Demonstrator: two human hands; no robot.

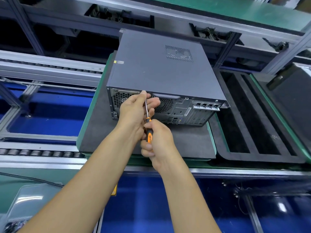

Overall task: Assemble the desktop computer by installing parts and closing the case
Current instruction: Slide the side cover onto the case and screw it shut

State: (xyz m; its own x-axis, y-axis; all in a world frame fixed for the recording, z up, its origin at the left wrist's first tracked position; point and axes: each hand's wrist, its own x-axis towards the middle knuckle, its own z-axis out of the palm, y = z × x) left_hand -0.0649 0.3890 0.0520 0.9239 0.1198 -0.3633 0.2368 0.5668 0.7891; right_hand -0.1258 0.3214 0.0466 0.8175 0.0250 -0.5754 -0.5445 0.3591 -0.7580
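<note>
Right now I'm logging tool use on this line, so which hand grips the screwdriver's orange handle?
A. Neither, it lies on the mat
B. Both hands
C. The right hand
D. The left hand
C: the right hand curls round the handle of the screwdriver, while the left hand steadies the shaft near the tip at the rear of the case.

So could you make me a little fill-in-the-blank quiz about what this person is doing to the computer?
1. The right hand grips the orange and black handle of a ____.
2. The left hand steadies the tool's metal ____ near its tip.
3. The tip meets the ____ panel of the computer case.
4. The case lies on a dark ____ mat.

Missing words: screwdriver; shaft; rear; foam
</note>
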